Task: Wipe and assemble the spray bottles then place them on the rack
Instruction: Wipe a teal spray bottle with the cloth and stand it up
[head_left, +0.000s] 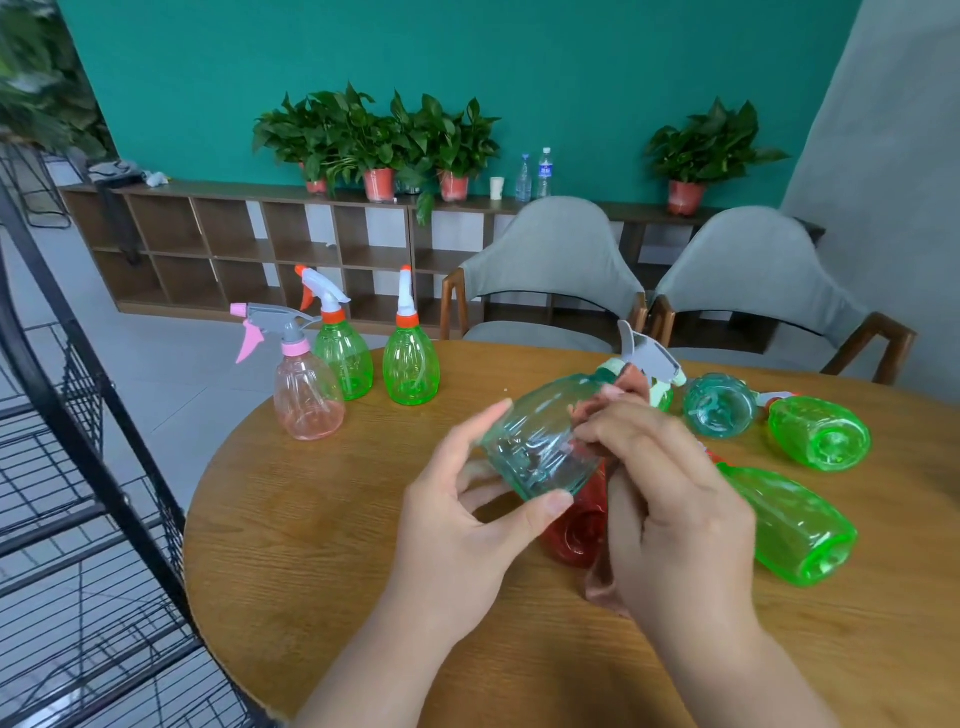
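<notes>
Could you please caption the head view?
Left hand holds a translucent teal plastic bottle; right hand presses a reddish-brown cloth against it.

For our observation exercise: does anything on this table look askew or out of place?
Nothing spilled or broken. Two green bottles, a teal bottle and a red bottle lie on their sides, unlike the three upright bottles.

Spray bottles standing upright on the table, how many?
3, all at the far-left edge of the table: the pink bottle nearest, the left green bottle behind it, the right green bottle beside that. No other upright one seems hidden.
</notes>
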